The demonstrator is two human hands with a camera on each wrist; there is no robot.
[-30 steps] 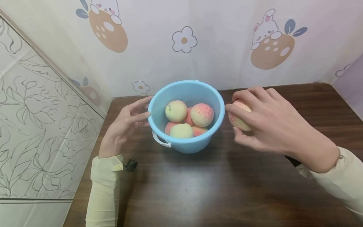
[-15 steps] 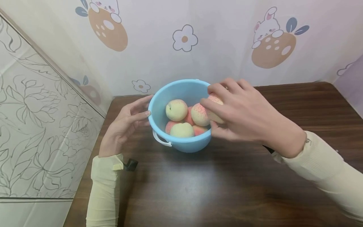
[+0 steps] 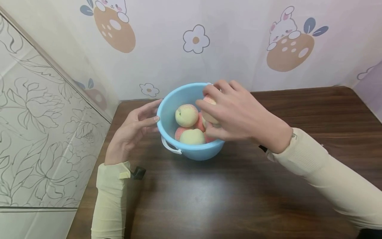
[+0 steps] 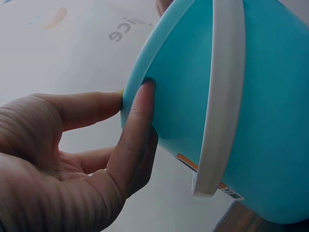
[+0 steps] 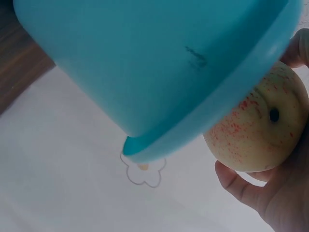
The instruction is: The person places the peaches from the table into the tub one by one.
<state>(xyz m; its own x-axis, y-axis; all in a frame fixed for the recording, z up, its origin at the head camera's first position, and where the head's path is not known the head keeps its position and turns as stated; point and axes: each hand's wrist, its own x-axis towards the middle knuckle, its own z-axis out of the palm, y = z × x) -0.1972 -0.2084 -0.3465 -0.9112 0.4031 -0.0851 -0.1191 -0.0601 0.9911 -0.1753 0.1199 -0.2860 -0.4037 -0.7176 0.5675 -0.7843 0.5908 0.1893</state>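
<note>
A light blue bucket [image 3: 200, 154] stands on the dark wooden table with several peaches inside; a pale one [image 3: 186, 116] shows by the left wall. My right hand [image 3: 238, 114] grips another peach [image 3: 210, 115], thumb below and fingers over it, above the bucket's right side. In the right wrist view this peach [image 5: 258, 125] has red speckles and a small dark pit, and the rim partly covers it. My left hand [image 3: 129, 131] touches the bucket's left side from outside, its fingertips at and just under the rim [image 4: 140, 70]. The right hand hides some of the contents.
The bucket's white handle [image 3: 170, 146] hangs down at its near left. Behind the table is a wall covering with flowers and rabbits [image 3: 196, 39]. A flower-patterned panel [image 3: 41, 126] borders the left side. Dark tabletop [image 3: 238, 199] extends in front and to the right.
My right hand has carried the peach leftward from beside the bucket, over the rim, to above its contents. The left hand and the bucket have stayed in place.
</note>
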